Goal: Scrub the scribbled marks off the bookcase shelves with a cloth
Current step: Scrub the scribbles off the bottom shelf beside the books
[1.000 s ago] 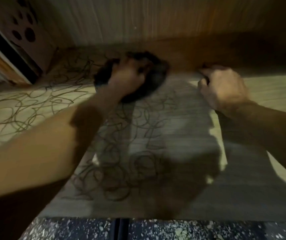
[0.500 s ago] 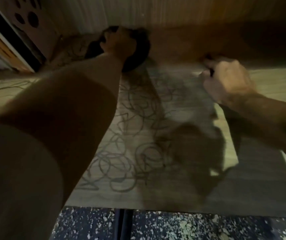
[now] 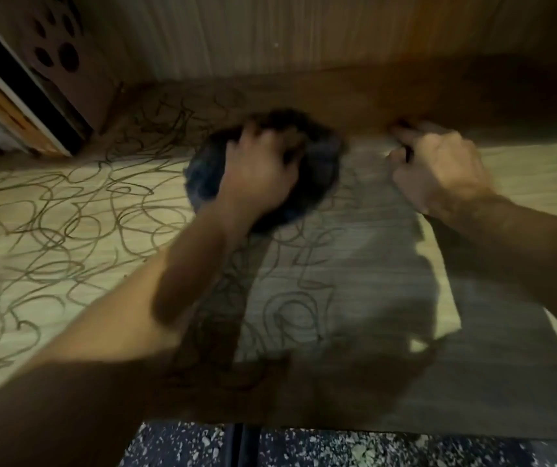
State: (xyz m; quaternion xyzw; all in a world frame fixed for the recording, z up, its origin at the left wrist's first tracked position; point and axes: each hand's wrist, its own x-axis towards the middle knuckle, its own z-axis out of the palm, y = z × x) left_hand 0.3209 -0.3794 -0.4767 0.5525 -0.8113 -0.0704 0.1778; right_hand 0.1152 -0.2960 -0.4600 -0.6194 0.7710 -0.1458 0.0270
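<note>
A dark, bunched-up fabric cloth [image 3: 317, 170] lies on the pale wood-grain shelf [image 3: 523, 170] of the bookcase, toward the back, just in front of the brown rear panel [image 3: 304, 45]. The wad is roughly oval, with its long axis running from the near left to the far right; its outline is blurred, so finer folds cannot be made out. The left hand [image 3: 256, 173] sits on top of it, palm down, fingers [image 3: 250, 133] curled over the far edge and gripping the cloth against the shelf. The left forearm stretches in from the lower left of the view.

Looping dark scribbled marks [image 3: 68, 214] cover the left part of the shelf, run beneath the cloth and carry on in the shaded middle strip toward the front edge. The right part of the shelf shows plain wood grain.

The right hand [image 3: 438, 170] rests on the shelf just right of the cloth, apart from it, near the rear panel. Its fingers [image 3: 405, 131] are bent, the tips pointing at the back corner; something small and dark shows between thumb and forefinger, but blur leaves it unclear whether anything is pinched there.

At the far left stands a brown side panel with round holes [image 3: 58, 55]. Below the shelf's front edge lies a dark speckled floor [image 3: 371, 449].
</note>
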